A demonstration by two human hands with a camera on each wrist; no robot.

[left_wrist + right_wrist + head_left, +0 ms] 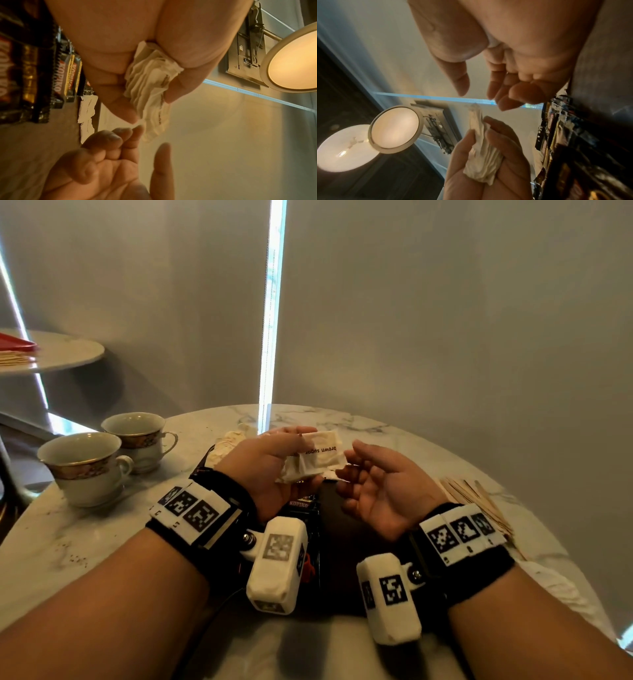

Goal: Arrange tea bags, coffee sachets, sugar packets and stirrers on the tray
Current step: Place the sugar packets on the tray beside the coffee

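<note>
My left hand (270,470) pinches a stack of white sugar packets (317,458) above the dark tray (330,546). The top one says "brown sugar", upside down to me, and its long side runs left to right. My right hand (380,494) is beside it, palm up, fingers loose and holding nothing. Black coffee sachets (60,75) say "KOPIKO". Wooden stirrers (479,501) lie on the right. Two cups (102,457) stand on the left of the marble table (394,436).

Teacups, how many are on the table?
2. One teacup stands nearer the person on the left of the marble table; the other teacup sits just behind it. Neither hand touches them.
</note>
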